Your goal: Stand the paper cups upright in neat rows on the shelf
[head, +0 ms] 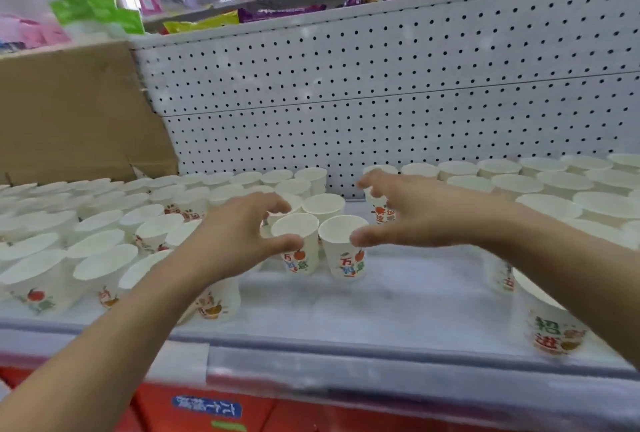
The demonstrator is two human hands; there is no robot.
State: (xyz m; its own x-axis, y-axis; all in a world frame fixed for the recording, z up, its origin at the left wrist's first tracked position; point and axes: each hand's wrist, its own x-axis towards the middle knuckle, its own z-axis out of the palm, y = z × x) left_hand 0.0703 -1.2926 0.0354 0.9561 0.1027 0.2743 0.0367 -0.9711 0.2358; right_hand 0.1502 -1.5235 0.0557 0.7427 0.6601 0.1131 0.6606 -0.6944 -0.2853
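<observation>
Centre frame: left hand [235,237] curls thumb and fingers round left cup [298,251]. Right hand [426,213] is spread wide, thumb touching right cup [346,255]. Both cups stand upright, side by side, on shelf [381,296].

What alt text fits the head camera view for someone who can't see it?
Two bare hands, the left hand and the right hand, curve around two printed paper cups standing upright mid-shelf; whether the left grips is unclear. Rows of upright paper cups fill the white shelf on both sides, before a white pegboard, with a cardboard box at left.
</observation>
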